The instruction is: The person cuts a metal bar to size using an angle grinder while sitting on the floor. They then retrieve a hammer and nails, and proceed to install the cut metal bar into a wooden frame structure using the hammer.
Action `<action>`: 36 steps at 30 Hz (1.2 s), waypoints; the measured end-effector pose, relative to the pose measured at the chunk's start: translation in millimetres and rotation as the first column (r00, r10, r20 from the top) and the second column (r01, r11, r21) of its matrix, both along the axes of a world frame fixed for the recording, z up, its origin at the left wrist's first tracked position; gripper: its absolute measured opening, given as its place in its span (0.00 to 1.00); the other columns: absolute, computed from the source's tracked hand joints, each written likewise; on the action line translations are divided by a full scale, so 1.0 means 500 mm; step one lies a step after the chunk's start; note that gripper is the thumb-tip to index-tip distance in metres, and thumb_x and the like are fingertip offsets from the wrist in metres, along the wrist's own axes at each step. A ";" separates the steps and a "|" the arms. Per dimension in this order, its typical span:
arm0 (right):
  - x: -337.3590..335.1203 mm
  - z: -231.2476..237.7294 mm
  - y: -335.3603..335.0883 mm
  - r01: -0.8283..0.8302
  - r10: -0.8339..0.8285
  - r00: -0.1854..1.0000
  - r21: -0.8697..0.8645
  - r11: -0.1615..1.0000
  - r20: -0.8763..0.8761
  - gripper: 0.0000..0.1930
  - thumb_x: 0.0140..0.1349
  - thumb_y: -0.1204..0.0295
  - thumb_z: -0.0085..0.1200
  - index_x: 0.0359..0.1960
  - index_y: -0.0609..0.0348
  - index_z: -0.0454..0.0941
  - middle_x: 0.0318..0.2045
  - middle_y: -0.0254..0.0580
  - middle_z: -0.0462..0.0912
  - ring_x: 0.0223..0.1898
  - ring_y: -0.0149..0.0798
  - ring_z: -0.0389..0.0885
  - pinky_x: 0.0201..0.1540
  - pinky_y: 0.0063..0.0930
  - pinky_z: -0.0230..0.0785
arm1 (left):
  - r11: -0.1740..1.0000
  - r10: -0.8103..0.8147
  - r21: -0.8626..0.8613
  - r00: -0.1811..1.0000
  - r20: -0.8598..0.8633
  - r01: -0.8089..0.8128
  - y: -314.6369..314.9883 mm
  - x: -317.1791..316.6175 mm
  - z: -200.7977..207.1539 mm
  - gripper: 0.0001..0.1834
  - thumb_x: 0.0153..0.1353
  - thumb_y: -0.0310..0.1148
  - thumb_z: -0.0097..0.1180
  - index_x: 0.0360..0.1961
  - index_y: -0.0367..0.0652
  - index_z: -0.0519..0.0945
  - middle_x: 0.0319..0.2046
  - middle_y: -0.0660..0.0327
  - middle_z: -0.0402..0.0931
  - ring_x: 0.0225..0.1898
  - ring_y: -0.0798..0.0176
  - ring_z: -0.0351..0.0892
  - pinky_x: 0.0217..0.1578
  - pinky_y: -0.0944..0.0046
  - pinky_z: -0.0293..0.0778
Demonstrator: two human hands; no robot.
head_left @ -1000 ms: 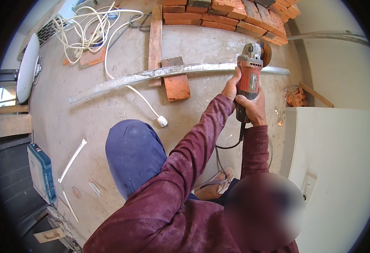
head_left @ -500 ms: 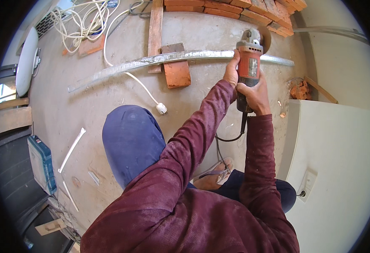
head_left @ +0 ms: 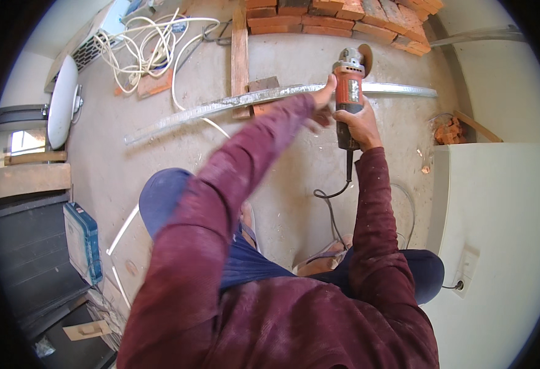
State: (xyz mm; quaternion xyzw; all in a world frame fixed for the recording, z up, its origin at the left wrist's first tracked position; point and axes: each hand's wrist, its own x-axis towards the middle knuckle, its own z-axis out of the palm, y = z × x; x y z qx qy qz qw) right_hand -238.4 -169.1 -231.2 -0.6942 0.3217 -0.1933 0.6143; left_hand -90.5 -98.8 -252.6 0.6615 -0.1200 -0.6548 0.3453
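Now that the left hand (head_left: 323, 103) has loosened, fingers apart beside the grinder (head_left: 348, 90), right-hand fingers (head_left: 365, 126) alone clamp it

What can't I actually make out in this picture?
All in the head view:
Left hand: fingers blurred, so any touch on the grinder is unclear.
Right hand: fingertips hidden behind the grinder.
Metal strip: partly hidden behind grinder and left hand.
White cable: lower end hidden behind the left sleeve.
Brick stack: cut off by the upper edge.

Left hand (head_left: 323, 100) blurred, brick stack (head_left: 344, 19) cropped
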 end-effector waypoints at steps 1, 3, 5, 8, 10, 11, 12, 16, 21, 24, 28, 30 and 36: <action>0.016 0.006 0.013 -0.004 0.004 1.000 0.012 1.000 -0.024 0.28 0.37 0.72 0.63 0.44 0.67 0.69 0.31 0.40 0.77 0.29 0.33 0.77 0.34 0.26 0.73 | 0.981 -0.182 0.118 0.947 0.266 0.156 0.016 0.061 -0.015 0.56 0.44 0.85 0.30 0.51 0.44 0.75 0.39 0.55 0.80 0.39 0.56 0.79 0.44 0.53 0.74; 0.025 0.004 0.020 0.015 -0.023 0.995 -0.079 0.997 -0.099 0.29 0.37 0.70 0.64 0.44 0.68 0.69 0.32 0.42 0.77 0.31 0.35 0.77 0.37 0.27 0.72 | 0.592 -0.752 0.431 0.275 0.598 0.681 0.062 0.220 0.036 0.48 0.50 0.78 0.39 0.36 0.38 0.83 0.33 0.51 0.82 0.33 0.52 0.81 0.39 0.56 0.73; 0.038 -0.014 0.032 -0.042 0.023 0.988 -0.121 0.992 -0.152 0.31 0.36 0.66 0.64 0.44 0.68 0.69 0.34 0.46 0.77 0.34 0.39 0.78 0.41 0.30 0.72 | 0.583 -0.705 0.610 -0.041 0.708 0.537 0.143 0.294 0.068 0.33 0.56 0.63 0.51 0.38 0.39 0.82 0.41 0.46 0.80 0.43 0.47 0.78 0.48 0.52 0.71; 0.072 -0.025 0.097 -0.083 0.060 0.988 -0.159 0.984 -0.140 0.33 0.36 0.64 0.64 0.47 0.68 0.69 0.37 0.50 0.78 0.38 0.44 0.79 0.45 0.32 0.71 | 0.830 -0.235 0.285 -0.163 0.958 0.480 0.315 0.368 -0.026 0.28 0.53 0.56 0.59 0.47 0.46 0.79 0.39 0.53 0.78 0.45 0.51 0.75 0.46 0.54 0.70; 0.080 -0.067 0.116 -0.158 0.126 0.968 -0.140 0.977 -0.215 0.37 0.36 0.62 0.64 0.51 0.66 0.68 0.40 0.55 0.78 0.42 0.50 0.79 0.48 0.36 0.71 | 0.876 -0.133 0.207 -0.196 0.972 0.435 0.372 0.321 -0.064 0.30 0.51 0.52 0.63 0.53 0.52 0.76 0.42 0.57 0.76 0.49 0.54 0.73 0.48 0.53 0.68; 0.084 -0.078 0.131 -0.162 0.124 0.967 -0.161 0.974 -0.223 0.38 0.36 0.61 0.64 0.52 0.66 0.67 0.40 0.56 0.78 0.43 0.51 0.79 0.49 0.36 0.70 | 0.886 -0.053 0.134 -0.191 0.980 0.443 0.394 0.307 -0.099 0.30 0.50 0.52 0.64 0.54 0.54 0.76 0.42 0.58 0.75 0.49 0.55 0.73 0.48 0.53 0.67; 0.088 -0.082 0.150 -0.159 0.113 0.967 -0.189 0.969 -0.230 0.38 0.36 0.61 0.64 0.52 0.65 0.67 0.41 0.57 0.78 0.43 0.53 0.79 0.49 0.37 0.70 | 0.888 0.036 0.054 -0.187 0.982 0.457 0.397 0.298 -0.118 0.31 0.49 0.52 0.65 0.55 0.56 0.75 0.42 0.60 0.75 0.48 0.57 0.72 0.47 0.54 0.67; 0.111 -0.076 0.200 -0.236 0.181 0.933 -0.148 0.960 -0.310 0.40 0.37 0.60 0.64 0.55 0.64 0.65 0.42 0.60 0.78 0.45 0.57 0.78 0.51 0.40 0.70 | 0.908 0.014 0.021 -0.082 0.996 0.419 0.395 0.287 -0.171 0.35 0.48 0.46 0.67 0.60 0.63 0.71 0.43 0.63 0.74 0.46 0.57 0.73 0.48 0.55 0.65; 0.128 -0.083 0.218 -0.236 0.191 0.916 -0.090 0.968 -0.353 0.42 0.37 0.60 0.63 0.57 0.64 0.62 0.43 0.63 0.78 0.45 0.59 0.78 0.49 0.42 0.71 | 0.918 -0.041 0.048 -0.028 0.999 0.393 0.387 0.296 -0.191 0.35 0.49 0.40 0.66 0.60 0.67 0.70 0.42 0.65 0.75 0.46 0.58 0.73 0.47 0.55 0.64; 0.134 -0.088 0.220 -0.240 0.203 0.907 -0.056 0.969 -0.369 0.41 0.37 0.60 0.63 0.55 0.65 0.63 0.43 0.61 0.78 0.45 0.58 0.78 0.50 0.41 0.70 | 0.918 -0.074 0.077 -0.022 0.997 0.389 0.386 0.296 -0.203 0.36 0.49 0.36 0.66 0.61 0.68 0.69 0.41 0.65 0.75 0.46 0.58 0.73 0.47 0.55 0.64; 0.141 -0.093 0.220 -0.231 0.203 0.909 -0.036 0.972 -0.363 0.41 0.36 0.61 0.63 0.55 0.65 0.63 0.42 0.61 0.78 0.45 0.57 0.78 0.50 0.40 0.70 | 0.929 -0.040 0.037 0.000 0.999 0.368 0.391 0.297 -0.229 0.37 0.49 0.33 0.65 0.62 0.69 0.69 0.41 0.65 0.75 0.46 0.58 0.73 0.47 0.55 0.64; 0.140 -0.092 0.219 -0.230 0.201 0.905 -0.033 0.973 -0.374 0.42 0.35 0.61 0.63 0.56 0.65 0.61 0.42 0.62 0.78 0.45 0.59 0.78 0.49 0.41 0.71 | 0.925 -0.072 0.066 0.001 0.997 0.373 0.387 0.290 -0.219 0.36 0.50 0.33 0.64 0.62 0.67 0.69 0.43 0.61 0.76 0.47 0.56 0.74 0.47 0.55 0.66; 0.146 -0.090 0.217 -0.224 0.204 0.903 -0.007 0.975 -0.378 0.41 0.35 0.61 0.64 0.54 0.64 0.63 0.42 0.61 0.78 0.45 0.57 0.78 0.49 0.39 0.71 | 0.935 -0.043 0.020 0.057 0.997 0.355 0.387 0.291 -0.227 0.34 0.49 0.32 0.64 0.60 0.67 0.71 0.42 0.64 0.75 0.47 0.57 0.73 0.47 0.55 0.63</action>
